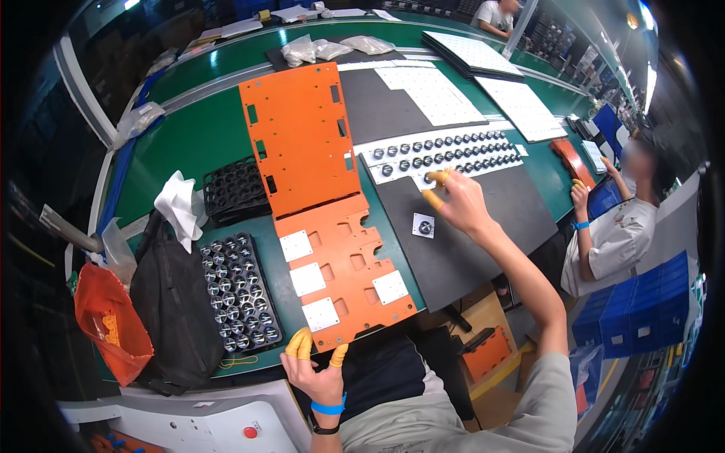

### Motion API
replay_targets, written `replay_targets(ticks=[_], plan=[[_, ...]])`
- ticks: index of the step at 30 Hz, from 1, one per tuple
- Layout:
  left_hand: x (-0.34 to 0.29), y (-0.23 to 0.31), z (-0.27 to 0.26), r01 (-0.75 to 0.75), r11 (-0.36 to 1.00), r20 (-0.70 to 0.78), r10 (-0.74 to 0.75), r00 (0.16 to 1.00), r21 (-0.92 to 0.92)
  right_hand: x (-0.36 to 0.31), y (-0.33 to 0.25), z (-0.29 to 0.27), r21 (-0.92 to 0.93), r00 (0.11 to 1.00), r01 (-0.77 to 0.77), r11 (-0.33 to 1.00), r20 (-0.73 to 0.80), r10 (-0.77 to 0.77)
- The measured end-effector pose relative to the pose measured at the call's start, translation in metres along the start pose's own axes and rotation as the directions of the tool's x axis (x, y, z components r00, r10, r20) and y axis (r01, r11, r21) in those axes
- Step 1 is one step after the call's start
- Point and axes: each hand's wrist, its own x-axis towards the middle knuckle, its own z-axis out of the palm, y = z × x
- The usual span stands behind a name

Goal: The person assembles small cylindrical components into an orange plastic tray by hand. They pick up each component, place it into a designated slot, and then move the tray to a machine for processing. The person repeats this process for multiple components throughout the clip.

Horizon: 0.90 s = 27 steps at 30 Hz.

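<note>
My right hand [462, 202], yellow covers on its fingertips, reaches over the front row of white square plates with round black lens-like parts [405, 164]. Its thumb and fingers are apart beside the nearest plate; the fingertips partly cover that piece. One separate white plate with a black round part [424, 226] lies on the dark mat below this hand. At the near edge of a hinged orange fixture [351, 283] is my left hand [316, 374], thumb and fingers spread around the corner. Several white square plates [308, 279] sit on the fixture's near panel; its far panel [298, 136] is folded back.
Left of the fixture stands a black tray of round parts [240, 291], with another black tray [230, 189] behind. A black bag [175, 302] and an orange bag [113, 325] are at far left. Another person [615, 226] works at the right, holding an orange piece.
</note>
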Motion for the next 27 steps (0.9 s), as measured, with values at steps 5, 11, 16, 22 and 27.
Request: replay_targets(ticks=[5,11,16,22,27], plan=[[-0.001,-0.003,0.001,-0.035,0.999,-0.006,0.035,0.999,0.024,-0.020,-0.035,-0.021,-0.058,0.947,0.014,0.998,0.322,0.005],[-0.001,-0.003,0.001,-0.020,1.000,-0.008,0.020,1.000,0.018,-0.016,-0.027,-0.006,-0.003,0.969,0.076,0.997,0.236,-0.073],[0.000,-0.003,0.001,-0.020,1.000,0.000,0.020,1.000,0.019,0.007,-0.009,0.014,0.102,0.987,0.136,0.985,0.068,-0.144],[0.000,-0.003,0.003,-0.010,1.000,-0.032,0.011,0.999,0.020,0.020,0.002,0.030,0.020,0.987,0.150,0.989,0.049,-0.150],[0.001,-0.003,0.001,-0.017,1.000,-0.030,0.017,0.999,0.008,0.019,0.007,0.033,-0.015,0.995,0.099,0.995,0.024,-0.099]])
